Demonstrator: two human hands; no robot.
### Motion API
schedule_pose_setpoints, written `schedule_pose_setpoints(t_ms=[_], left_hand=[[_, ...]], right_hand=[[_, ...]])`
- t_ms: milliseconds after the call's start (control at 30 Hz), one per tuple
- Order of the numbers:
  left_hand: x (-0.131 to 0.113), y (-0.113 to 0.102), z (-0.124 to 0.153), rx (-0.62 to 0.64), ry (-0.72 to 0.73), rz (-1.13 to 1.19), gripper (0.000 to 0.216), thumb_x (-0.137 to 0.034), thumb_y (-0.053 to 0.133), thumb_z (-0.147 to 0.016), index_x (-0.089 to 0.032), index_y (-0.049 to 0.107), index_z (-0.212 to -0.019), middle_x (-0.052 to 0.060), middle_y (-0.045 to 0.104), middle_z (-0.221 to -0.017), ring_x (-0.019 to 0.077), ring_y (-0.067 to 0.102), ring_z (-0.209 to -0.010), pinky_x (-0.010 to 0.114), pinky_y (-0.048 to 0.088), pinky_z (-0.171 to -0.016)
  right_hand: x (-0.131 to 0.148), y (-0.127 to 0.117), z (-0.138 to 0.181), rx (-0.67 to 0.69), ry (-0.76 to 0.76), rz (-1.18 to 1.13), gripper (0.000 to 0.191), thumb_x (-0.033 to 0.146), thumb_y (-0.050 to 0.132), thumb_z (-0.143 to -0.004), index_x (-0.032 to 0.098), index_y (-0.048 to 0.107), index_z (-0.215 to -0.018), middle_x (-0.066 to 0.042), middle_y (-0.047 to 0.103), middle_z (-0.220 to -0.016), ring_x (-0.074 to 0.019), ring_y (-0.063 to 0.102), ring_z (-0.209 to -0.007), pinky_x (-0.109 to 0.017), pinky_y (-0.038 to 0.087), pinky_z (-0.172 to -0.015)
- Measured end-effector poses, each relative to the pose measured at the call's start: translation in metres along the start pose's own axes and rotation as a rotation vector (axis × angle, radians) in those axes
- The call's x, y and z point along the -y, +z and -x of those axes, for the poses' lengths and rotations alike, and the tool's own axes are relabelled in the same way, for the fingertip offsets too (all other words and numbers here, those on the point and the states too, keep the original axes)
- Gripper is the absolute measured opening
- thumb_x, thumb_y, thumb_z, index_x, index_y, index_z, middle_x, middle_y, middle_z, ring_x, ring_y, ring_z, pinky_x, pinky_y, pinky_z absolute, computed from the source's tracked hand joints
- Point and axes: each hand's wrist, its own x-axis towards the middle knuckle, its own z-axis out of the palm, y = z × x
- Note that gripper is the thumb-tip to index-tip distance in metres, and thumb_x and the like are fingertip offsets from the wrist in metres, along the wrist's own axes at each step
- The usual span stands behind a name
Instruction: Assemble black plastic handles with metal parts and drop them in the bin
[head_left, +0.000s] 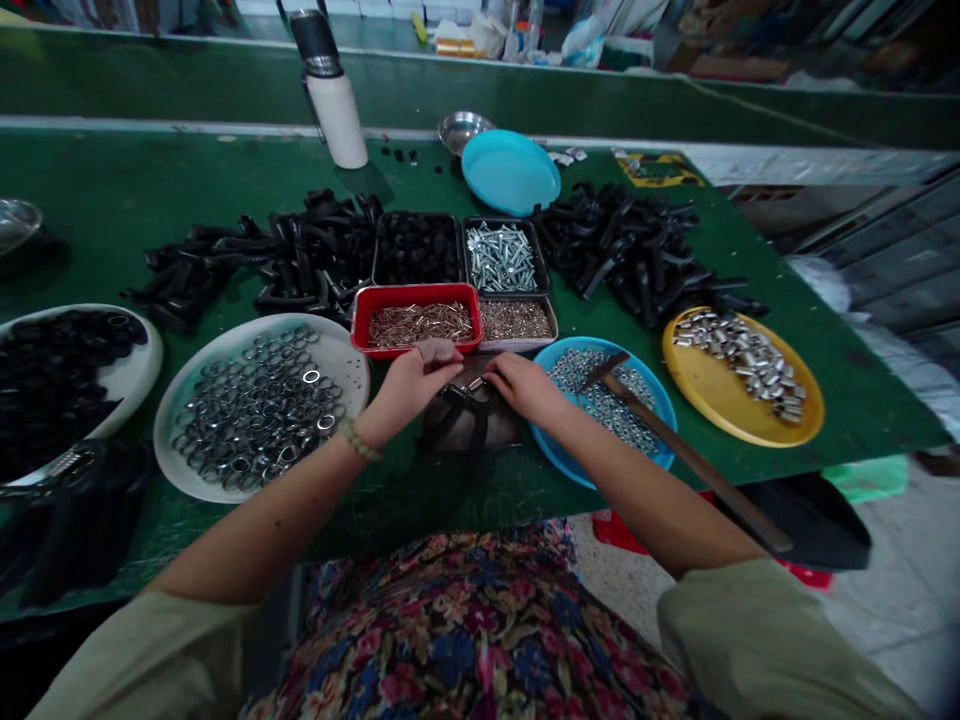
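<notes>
My left hand (411, 385) and my right hand (525, 384) meet over a small metal block (471, 425) at the near middle of the green table (112, 200). Both pinch a black plastic part (466, 396) with a small metal piece between their fingertips. The left hand's fingers are curled just under the red tray of thin copper-coloured pins (418, 322). The right hand's wrist rests by the rim of a blue plate of small silver nuts (604, 400), with a wooden-handled hammer (675, 445) lying across it.
A white plate of metal rings (259, 405) lies left, another white plate of black rings (60, 370) further left. Trays of black caps (417, 247), screws (501, 257) and small brown pieces (516, 320) stand ahead. Black handle piles flank them. A yellow plate of metal sleeves (739, 370) sits right; a bottle (334, 100) behind.
</notes>
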Motion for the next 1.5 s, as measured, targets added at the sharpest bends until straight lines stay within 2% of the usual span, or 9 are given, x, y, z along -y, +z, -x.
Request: schedule_pose_setpoints(t_ms=[67,167,400,567,767,900,1100,1300,1500], left_hand=[[0.009,0.007,0.020,-0.035,0.001,-0.063,0.013,-0.027,0.057,-0.086,-0.017,0.064,-0.089,0.002,0.067,-0.089,0.0156,0.061,-0.087,0.030,0.049,-0.088],[0.018,0.020,0.034,-0.034,0.080,-0.237,0.019,-0.029,0.050,-0.092,-0.018,0.066,-0.094,0.003,0.062,-0.096,0.0150,0.059,-0.091,0.028,0.047,-0.088],[0.022,0.029,0.033,0.049,0.203,-0.715,0.025,-0.028,0.043,-0.095,-0.017,0.064,-0.093,0.005,0.058,-0.096,0.0169,0.055,-0.090,0.030,0.046,-0.088],[0.017,0.029,0.039,0.071,0.230,-0.887,0.020,-0.026,0.045,-0.094,-0.016,0.062,-0.093,0.006,0.058,-0.096,0.0182,0.055,-0.087,0.031,0.047,-0.084],[0.013,0.030,0.041,0.151,0.264,-0.978,0.013,-0.020,0.049,-0.090,-0.017,0.060,-0.097,0.007,0.056,-0.100,0.0199,0.054,-0.089,0.032,0.047,-0.082],[0.007,0.028,0.042,0.195,0.246,-1.015,0.016,-0.020,0.046,-0.092,-0.017,0.060,-0.100,0.007,0.056,-0.102,0.0200,0.053,-0.093,0.032,0.046,-0.085],[-0.002,0.023,0.053,0.222,0.228,-1.027,0.026,-0.032,0.039,-0.096,-0.021,0.057,-0.110,0.007,0.055,-0.112,0.0204,0.052,-0.098,0.031,0.048,-0.082],[0.002,0.024,0.055,0.228,0.190,-0.986,0.027,-0.032,0.037,-0.097,-0.020,0.057,-0.111,0.007,0.055,-0.112,0.0203,0.052,-0.098,0.032,0.048,-0.085],[0.001,0.024,0.055,0.215,0.178,-0.955,0.027,-0.031,0.038,-0.096,-0.020,0.057,-0.113,0.007,0.055,-0.113,0.0205,0.053,-0.097,0.032,0.048,-0.085]], right_hand=[[0.000,0.003,0.001,0.000,0.003,0.028,0.016,0.025,0.047,-0.095,0.015,0.060,-0.093,-0.009,0.062,-0.091,-0.0190,0.059,-0.088,-0.030,0.046,-0.082],[0.002,0.007,0.001,-0.008,0.031,0.079,0.017,0.026,0.046,-0.096,0.016,0.059,-0.092,-0.008,0.062,-0.090,-0.0194,0.059,-0.087,-0.030,0.046,-0.080],[0.011,0.010,0.000,-0.021,0.057,0.176,0.016,0.024,0.046,-0.095,0.014,0.058,-0.091,-0.010,0.063,-0.089,-0.0212,0.060,-0.084,-0.030,0.045,-0.075],[0.008,0.010,0.001,-0.098,0.095,0.011,0.013,0.023,0.049,-0.094,0.017,0.059,-0.089,-0.007,0.064,-0.088,-0.0196,0.059,-0.084,-0.029,0.044,-0.075],[0.005,0.015,0.000,-0.137,0.161,-0.138,0.011,0.023,0.053,-0.091,0.017,0.060,-0.085,-0.005,0.064,-0.085,-0.0178,0.059,-0.082,-0.028,0.043,-0.076],[0.007,0.018,-0.001,-0.135,0.149,-0.078,0.011,0.024,0.052,-0.092,0.018,0.060,-0.087,-0.005,0.065,-0.087,-0.0183,0.059,-0.084,-0.028,0.043,-0.076],[0.011,0.015,-0.002,-0.078,0.121,0.062,0.014,0.026,0.048,-0.095,0.018,0.058,-0.089,-0.006,0.065,-0.089,-0.0188,0.060,-0.085,-0.028,0.043,-0.075],[0.015,0.013,-0.001,0.005,0.067,0.254,0.017,0.024,0.043,-0.096,0.014,0.057,-0.094,-0.011,0.063,-0.093,-0.0218,0.060,-0.087,-0.030,0.044,-0.074],[0.008,0.014,0.000,-0.062,0.071,0.105,0.013,0.023,0.048,-0.094,0.016,0.058,-0.091,-0.009,0.064,-0.090,-0.0207,0.060,-0.086,-0.030,0.044,-0.077]])
